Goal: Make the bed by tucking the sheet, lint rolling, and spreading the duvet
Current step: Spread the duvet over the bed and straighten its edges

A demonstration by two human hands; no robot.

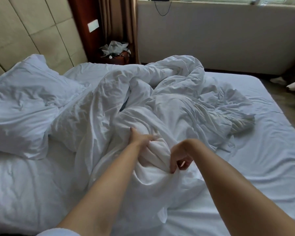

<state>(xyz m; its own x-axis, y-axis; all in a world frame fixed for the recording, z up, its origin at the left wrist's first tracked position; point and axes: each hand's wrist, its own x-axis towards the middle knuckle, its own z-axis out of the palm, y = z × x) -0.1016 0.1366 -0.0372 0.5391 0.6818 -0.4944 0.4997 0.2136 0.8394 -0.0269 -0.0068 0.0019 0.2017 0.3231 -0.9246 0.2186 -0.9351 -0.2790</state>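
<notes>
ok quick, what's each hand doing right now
Left hand: grips a bunched fold of the crumpled white fabric duvet.
Right hand: fingers curled, pinching the same duvet.

Soft window (pixel 245 0) daylight, slight blur, wide-angle bending.

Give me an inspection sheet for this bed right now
Surface: fitted sheet wrinkled, bare on the right side.
Job's things: duvet bunched mid-bed; pillows piled by the headboard; no lint roller seen.
Clutter: bag with crumpled white cloth on the nightstand.
Hands: left hand and right hand both grip duvet folds.
Cables: black cord hanging below the window ledge.
Surroundings: padded headboard, brown curtain, white slippers on the floor.
</notes>
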